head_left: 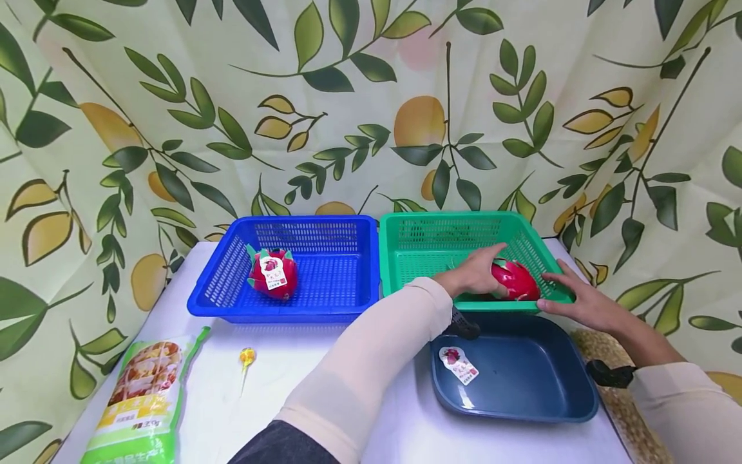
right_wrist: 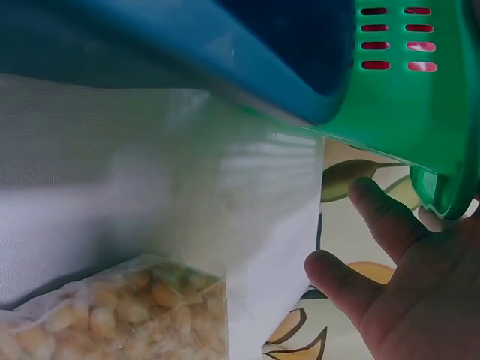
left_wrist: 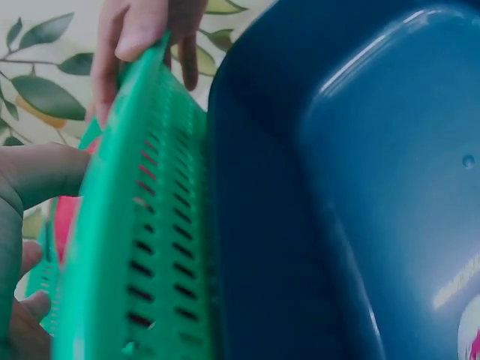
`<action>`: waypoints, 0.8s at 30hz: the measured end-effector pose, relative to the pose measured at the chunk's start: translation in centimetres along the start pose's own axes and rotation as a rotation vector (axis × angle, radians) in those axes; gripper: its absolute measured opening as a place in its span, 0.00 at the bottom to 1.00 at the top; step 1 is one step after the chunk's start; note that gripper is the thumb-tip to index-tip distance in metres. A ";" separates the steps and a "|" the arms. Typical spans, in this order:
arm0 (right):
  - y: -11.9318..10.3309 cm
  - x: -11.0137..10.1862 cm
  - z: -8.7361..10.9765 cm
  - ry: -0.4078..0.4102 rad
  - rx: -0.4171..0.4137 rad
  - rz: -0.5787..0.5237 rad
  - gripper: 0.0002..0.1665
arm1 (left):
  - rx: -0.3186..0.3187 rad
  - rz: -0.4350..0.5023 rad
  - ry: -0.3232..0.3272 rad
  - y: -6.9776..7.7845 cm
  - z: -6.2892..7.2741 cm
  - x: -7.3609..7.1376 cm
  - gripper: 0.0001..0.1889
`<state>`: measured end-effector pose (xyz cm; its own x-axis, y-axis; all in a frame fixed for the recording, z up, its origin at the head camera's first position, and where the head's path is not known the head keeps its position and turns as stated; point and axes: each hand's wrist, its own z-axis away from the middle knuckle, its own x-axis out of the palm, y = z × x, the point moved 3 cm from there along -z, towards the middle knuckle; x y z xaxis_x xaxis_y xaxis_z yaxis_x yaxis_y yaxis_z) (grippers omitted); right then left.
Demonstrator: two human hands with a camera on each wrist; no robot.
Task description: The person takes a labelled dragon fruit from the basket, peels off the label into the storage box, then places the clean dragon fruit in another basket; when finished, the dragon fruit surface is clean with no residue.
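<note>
Black cloth sleeve (head_left: 284,446) nearest; left hand (head_left: 476,272) curled round red oval dragon fruit (head_left: 516,281) (likely weighty, slick; cup its middle). Right hand (head_left: 598,310) spread at green perforated plastic basket (head_left: 452,218).

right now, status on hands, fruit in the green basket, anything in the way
Left hand holding dragon fruit. Right hand at right end of green basket. Fruit inside. Possible obstacle: dark blue tub, close in front.

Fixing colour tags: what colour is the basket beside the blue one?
The basket is plain green; best seen in the head view.
</note>
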<state>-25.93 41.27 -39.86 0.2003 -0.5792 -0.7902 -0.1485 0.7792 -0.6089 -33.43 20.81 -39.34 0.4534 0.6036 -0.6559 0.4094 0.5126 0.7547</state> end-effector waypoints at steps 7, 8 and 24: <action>0.0 -0.1 0.1 -0.001 0.009 -0.022 0.47 | 0.103 0.007 -0.007 0.8 2.0 -3.0 0.50; 0.0 -0.1 0.0 -0.002 0.009 -0.026 0.47 | 0.120 0.003 -0.001 0.9 2.4 -3.6 0.49; 0.1 -0.3 -0.2 -0.024 -0.012 0.009 0.46 | 0.171 0.023 0.093 1.3 11.4 -12.6 0.49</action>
<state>-26.18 41.48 -39.65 0.2221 -0.5662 -0.7938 -0.1616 0.7815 -0.6026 -29.61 6.88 -30.26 0.3923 0.6718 -0.6284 0.5322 0.3914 0.7507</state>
